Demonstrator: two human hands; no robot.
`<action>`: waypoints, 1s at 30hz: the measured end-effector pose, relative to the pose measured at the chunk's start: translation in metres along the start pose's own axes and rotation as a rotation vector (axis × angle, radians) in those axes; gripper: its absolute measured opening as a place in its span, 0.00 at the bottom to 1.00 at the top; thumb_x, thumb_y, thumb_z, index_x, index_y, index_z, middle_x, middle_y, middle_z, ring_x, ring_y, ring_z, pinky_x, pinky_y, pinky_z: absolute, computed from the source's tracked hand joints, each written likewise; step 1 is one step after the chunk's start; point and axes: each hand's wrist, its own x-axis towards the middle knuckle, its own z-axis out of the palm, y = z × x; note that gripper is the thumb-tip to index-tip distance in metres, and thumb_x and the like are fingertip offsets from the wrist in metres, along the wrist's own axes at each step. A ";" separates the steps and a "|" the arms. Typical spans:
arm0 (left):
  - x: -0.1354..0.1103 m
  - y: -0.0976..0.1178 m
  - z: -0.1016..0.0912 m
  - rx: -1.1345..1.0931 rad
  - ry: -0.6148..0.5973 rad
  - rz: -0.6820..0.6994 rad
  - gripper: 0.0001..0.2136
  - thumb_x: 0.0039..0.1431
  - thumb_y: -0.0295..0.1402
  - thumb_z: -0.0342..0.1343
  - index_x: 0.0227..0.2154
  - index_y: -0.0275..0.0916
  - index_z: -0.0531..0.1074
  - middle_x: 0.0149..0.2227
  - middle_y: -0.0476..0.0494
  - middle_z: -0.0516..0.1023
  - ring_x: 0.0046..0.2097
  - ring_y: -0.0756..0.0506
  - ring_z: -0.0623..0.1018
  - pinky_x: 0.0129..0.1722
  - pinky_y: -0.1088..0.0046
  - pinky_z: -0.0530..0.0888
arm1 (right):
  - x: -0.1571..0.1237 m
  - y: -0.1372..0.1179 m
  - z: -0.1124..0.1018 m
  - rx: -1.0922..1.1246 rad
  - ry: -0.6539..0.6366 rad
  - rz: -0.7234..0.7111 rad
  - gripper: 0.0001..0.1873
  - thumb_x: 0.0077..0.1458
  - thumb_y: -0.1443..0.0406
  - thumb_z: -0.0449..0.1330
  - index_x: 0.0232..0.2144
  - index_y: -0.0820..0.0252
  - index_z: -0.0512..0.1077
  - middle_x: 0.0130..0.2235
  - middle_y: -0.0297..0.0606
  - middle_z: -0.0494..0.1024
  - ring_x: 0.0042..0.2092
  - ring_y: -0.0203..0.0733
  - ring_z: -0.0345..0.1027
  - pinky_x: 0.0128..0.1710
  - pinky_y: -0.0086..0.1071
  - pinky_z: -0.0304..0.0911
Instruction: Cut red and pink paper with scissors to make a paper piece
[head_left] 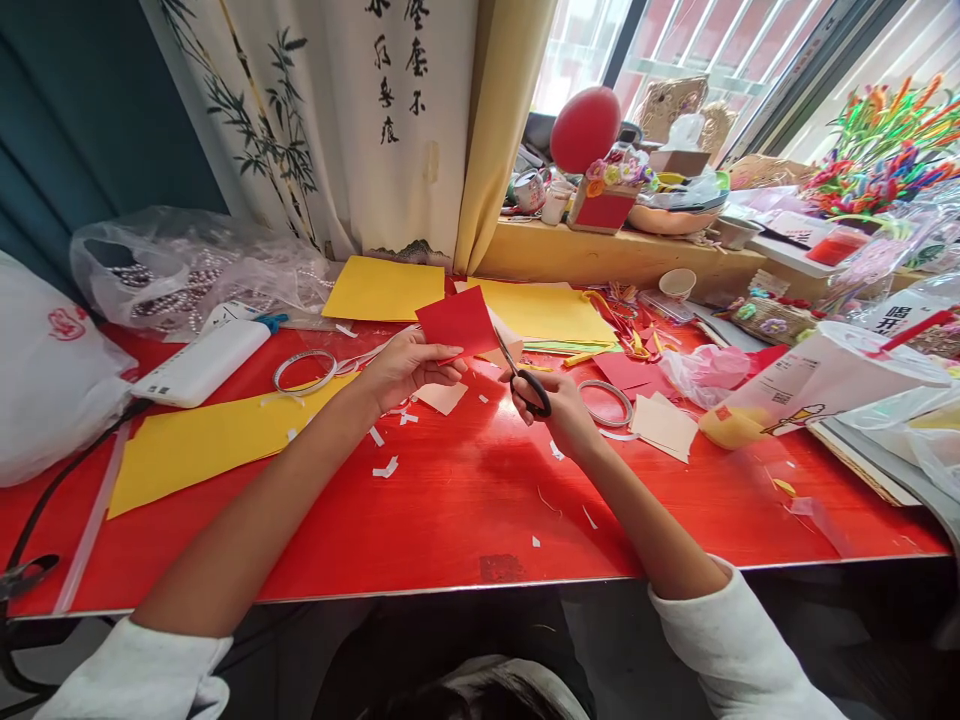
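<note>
My left hand (409,368) pinches a small red paper sheet (457,322) by its lower left edge and holds it up above the red table (465,500). My right hand (559,408) grips black-handled scissors (525,380), fingers through the loops. The blades point up and left and meet the paper's right lower edge. Small white and red paper scraps (386,467) lie on the table beneath both hands.
Yellow paper sheets (202,440) (384,288) (547,312) lie left and behind. Two tape rolls (304,370) (606,402), a white box (202,362), plastic bags (52,370), a lidded drink cup (832,375) and craft clutter on the window sill (600,255) surround the work spot.
</note>
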 end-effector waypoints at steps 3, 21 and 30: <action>0.000 0.000 -0.001 -0.007 -0.002 -0.005 0.01 0.49 0.24 0.61 0.26 0.30 0.76 0.24 0.44 0.79 0.22 0.54 0.77 0.25 0.84 0.74 | 0.000 0.000 0.000 0.000 0.000 -0.012 0.17 0.48 0.54 0.64 0.31 0.63 0.73 0.18 0.28 0.62 0.19 0.29 0.51 0.20 0.28 0.45; 0.000 0.000 0.000 -0.010 -0.040 -0.094 0.06 0.47 0.23 0.62 0.19 0.31 0.73 0.21 0.45 0.76 0.22 0.54 0.74 0.22 0.82 0.71 | 0.001 0.004 0.001 0.044 -0.022 0.075 0.20 0.47 0.51 0.63 0.33 0.62 0.73 0.22 0.30 0.64 0.20 0.28 0.55 0.21 0.26 0.46; -0.003 0.004 0.003 -0.025 0.017 -0.147 0.06 0.48 0.21 0.60 0.18 0.29 0.73 0.20 0.45 0.76 0.21 0.55 0.73 0.22 0.83 0.70 | 0.002 0.005 -0.001 0.030 -0.016 -0.002 0.16 0.47 0.54 0.64 0.26 0.62 0.71 0.17 0.28 0.63 0.18 0.29 0.52 0.20 0.29 0.44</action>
